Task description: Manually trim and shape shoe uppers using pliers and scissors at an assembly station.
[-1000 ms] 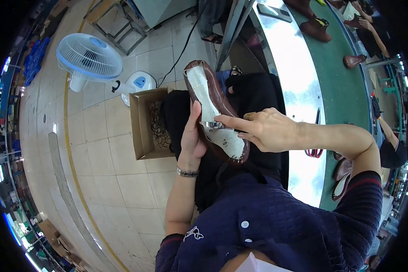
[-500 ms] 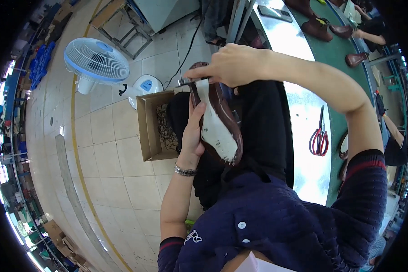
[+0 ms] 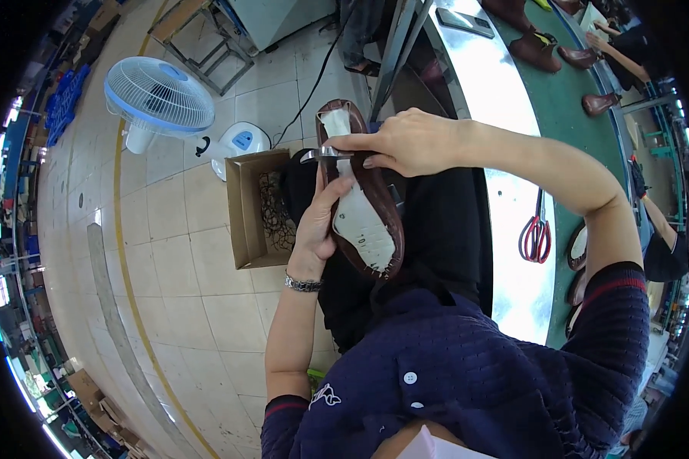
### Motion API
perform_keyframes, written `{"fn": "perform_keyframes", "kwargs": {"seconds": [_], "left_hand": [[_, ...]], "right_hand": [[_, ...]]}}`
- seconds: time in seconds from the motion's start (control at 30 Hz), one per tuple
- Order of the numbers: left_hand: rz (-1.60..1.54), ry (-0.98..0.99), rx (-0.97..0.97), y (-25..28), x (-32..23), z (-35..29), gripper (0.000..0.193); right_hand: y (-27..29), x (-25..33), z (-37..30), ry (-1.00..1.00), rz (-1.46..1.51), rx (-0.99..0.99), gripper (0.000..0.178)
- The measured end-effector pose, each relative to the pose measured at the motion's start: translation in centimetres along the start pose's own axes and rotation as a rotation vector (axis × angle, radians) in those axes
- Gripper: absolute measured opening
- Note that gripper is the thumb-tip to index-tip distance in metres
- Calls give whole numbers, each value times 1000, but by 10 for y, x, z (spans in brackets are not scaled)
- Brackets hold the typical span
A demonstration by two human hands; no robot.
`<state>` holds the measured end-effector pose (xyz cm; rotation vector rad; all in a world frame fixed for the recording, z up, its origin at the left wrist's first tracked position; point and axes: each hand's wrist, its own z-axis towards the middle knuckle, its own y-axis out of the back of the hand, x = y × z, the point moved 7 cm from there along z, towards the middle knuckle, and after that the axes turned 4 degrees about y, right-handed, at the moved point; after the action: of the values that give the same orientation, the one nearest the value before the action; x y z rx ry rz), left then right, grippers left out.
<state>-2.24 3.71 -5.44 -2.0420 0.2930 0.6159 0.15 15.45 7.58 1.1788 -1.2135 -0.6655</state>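
A brown leather shoe [image 3: 386,187] lies sole up above my lap, its white insole [image 3: 364,229] facing me and several small tacks or nails standing along the near rounded end. My left hand [image 3: 318,222] is closed around the shoe's left side, thumb on the insole. From the right my right hand [image 3: 421,143] reaches over, closed on a shiny metal hand tool [image 3: 325,154] that lies across the narrow middle of the shoe. Its index finger stretches along the tool. The tool's exact kind is not clear, and my fingers hide part of it.
Left of my knees stands an open cardboard box [image 3: 241,222] with dark curly scraps. A fan [image 3: 161,99] is beyond it. On the metal table [image 3: 517,306] at right lie red-handled scissors [image 3: 536,237] and a phone [image 3: 465,23]. A green belt [image 3: 547,107] carries brown shoes; other people work behind it.
My right hand and the metal tool have come nearer to me, from the shoe's far end to its middle. The far end now shows uncovered.
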Motion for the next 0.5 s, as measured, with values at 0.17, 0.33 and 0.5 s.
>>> {"fn": "perform_keyframes", "kwargs": {"seconds": [0.17,0.33,0.5], "left_hand": [[-23,70,-30,-2,1,-8,72],[21,74,-39,4,5,-11,70],[59,33,-19,4,8,-15,70]], "right_hand": [[7,18,-7,67,-7,-36,57],[-9,18,-9,-33,-109,179,57],[-1,32,-13,-3,4,28,58]]}}
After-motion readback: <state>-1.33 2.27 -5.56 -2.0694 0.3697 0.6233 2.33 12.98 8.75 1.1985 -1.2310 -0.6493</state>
